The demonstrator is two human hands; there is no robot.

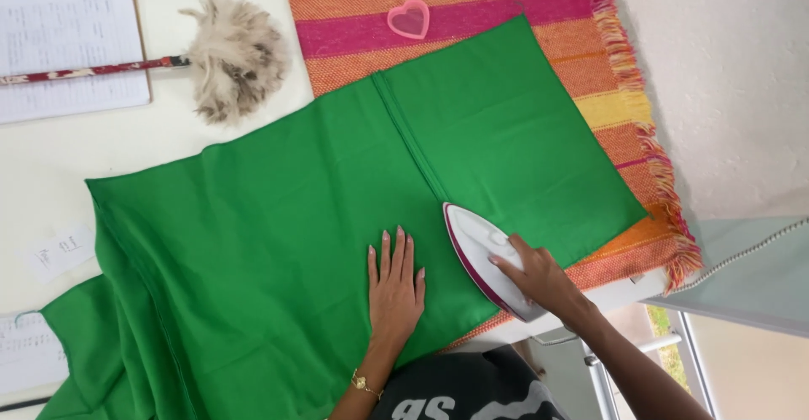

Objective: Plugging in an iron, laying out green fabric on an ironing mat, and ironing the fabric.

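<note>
Green cloth (278, 243) covers most of the white table (50, 176), and nearest the person the left hand (394, 285) lies flat on it, fingers together and stretched out, holding nothing. Just to its right, the right hand (535, 272) is clamped around the handle of a white iron with a magenta rim (480, 256). The iron rests on the cloth close to the table's near edge, its long axis running diagonally, tip pointing up and left toward a raised seam (409, 138) in the fabric. The two hands are near each other but apart.

At the left, the cloth bunches and hangs over the near edge; beside it lie small paper slips (61, 251). Beneath the cloth's right half sits an orange and pink striped woven mat (607, 74), its fringe running along the right side. Smooth cloth lies open ahead of the iron's tip. Farther off, a pink heart-shaped object (409, 18) rests on the mat, a feather duster (232, 53) lies just beyond the cloth's far edge, and a spiral notebook (67, 45) sits in the far left corner.
</note>
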